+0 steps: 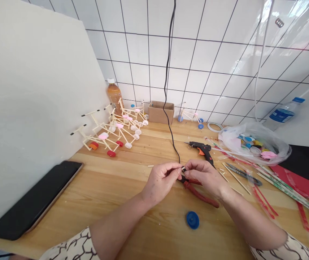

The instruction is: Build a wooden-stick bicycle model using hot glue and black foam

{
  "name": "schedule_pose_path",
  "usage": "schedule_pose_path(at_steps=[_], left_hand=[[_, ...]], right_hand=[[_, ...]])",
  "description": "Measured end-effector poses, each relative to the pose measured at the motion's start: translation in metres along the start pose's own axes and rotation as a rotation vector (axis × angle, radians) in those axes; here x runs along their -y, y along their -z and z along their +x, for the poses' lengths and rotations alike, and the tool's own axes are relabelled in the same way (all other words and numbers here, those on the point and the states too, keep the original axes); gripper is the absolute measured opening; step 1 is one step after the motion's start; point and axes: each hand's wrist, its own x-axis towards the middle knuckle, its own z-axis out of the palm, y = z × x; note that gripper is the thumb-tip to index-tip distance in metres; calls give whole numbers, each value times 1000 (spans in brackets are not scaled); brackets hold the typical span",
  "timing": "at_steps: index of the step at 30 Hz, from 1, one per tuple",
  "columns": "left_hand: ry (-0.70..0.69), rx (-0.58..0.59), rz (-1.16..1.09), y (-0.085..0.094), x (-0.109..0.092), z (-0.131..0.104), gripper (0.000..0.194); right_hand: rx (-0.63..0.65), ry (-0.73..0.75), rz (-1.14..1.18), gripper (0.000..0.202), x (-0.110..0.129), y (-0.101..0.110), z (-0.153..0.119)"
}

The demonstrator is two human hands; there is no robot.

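Observation:
My left hand (158, 184) and my right hand (205, 177) meet above the middle of the wooden table. Their fingertips pinch a small black and pale piece (183, 168) from both sides; most of it is hidden by the fingers. Just beneath my right hand lie red-handled pliers (201, 196), their dark jaws partly covered. A blue bottle cap (192, 220) rests on the table nearer to me. Beyond the hands is a black glue gun (203, 148) with an orange trigger.
Several stick models with cap wheels (104, 137) stand at the back left, near a tea bottle (114, 94). A cardboard box (161, 112) is by the wall. Scissors (242, 173), wooden sticks and a plastic bag of caps (281, 144) lie right; a phone (37, 198) lies left.

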Motion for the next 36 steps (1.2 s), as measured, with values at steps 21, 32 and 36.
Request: schedule_pose_path(at_steps=[21,32,36], left_hand=[[-679,-112,504,0,15,-1,25],[-775,-107,714,3,12,-2,24],[-716,-82,624,3,11,-2,21]], right_hand=[[-5,-86,242,4,-9,1,3],[8,-80,303,10,-8,0,3],[26,-59,304,14,-9,1,3]])
